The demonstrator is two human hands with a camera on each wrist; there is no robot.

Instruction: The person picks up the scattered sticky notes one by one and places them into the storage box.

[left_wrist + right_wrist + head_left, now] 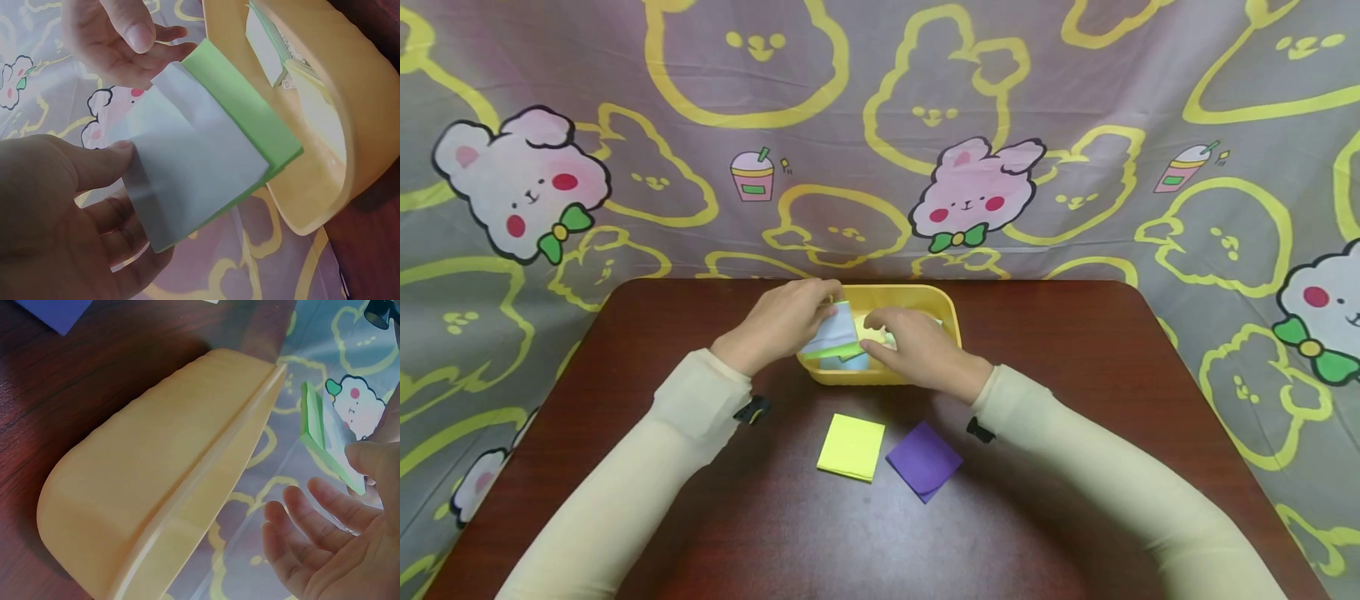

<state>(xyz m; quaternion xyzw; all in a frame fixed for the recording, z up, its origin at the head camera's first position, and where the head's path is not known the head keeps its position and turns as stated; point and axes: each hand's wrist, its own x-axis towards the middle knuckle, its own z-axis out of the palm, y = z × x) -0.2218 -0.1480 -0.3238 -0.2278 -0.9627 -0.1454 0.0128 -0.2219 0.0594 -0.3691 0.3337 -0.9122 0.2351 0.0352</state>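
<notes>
My left hand (786, 321) grips a small stack of square sticky notes, with a pale blue pad (187, 144) on one face and a green pad (250, 112) behind it. The stack is tilted above the left part of a yellow plastic basket (951, 312). Over the basket's right part is my right hand (917, 346), its fingers loosely bent and nothing gripped. In the left wrist view, the right fingertips (139, 37) are close to the stack's upper corner; contact cannot be made out. Inside the basket stand a green-edged pad (265, 50) and a pale yellow pad (319, 109).
A bright yellow sticky-note pad (852, 447) and a purple pad (924, 461) lie on the dark wooden table (760, 517), in front of the basket. Behind the table hangs a patterned cloth (850, 150).
</notes>
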